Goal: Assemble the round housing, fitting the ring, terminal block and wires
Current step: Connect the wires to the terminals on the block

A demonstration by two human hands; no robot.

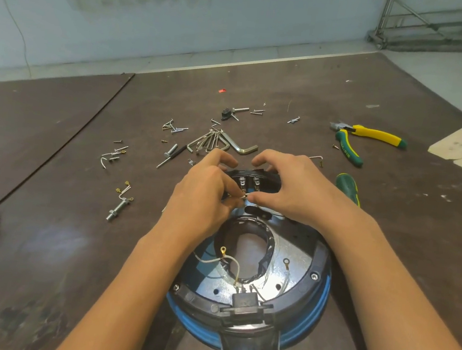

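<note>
Precision work: left hand (204, 200) pinches a white wire (244, 196), right hand (290, 190) grips the terminal block (251, 182); wire looks floppy, light, best taken near its tip.

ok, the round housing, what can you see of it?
The round housing lies flat on the brown table. Black plastic rim with screws, blue band beneath, shiny metal plate inside around an oval opening. White wires with ring lugs lie loose across the plate; a black connector sits at the near edge. At its far edge the left hand pinches a wire end and the right hand grips the terminal block.
</note>
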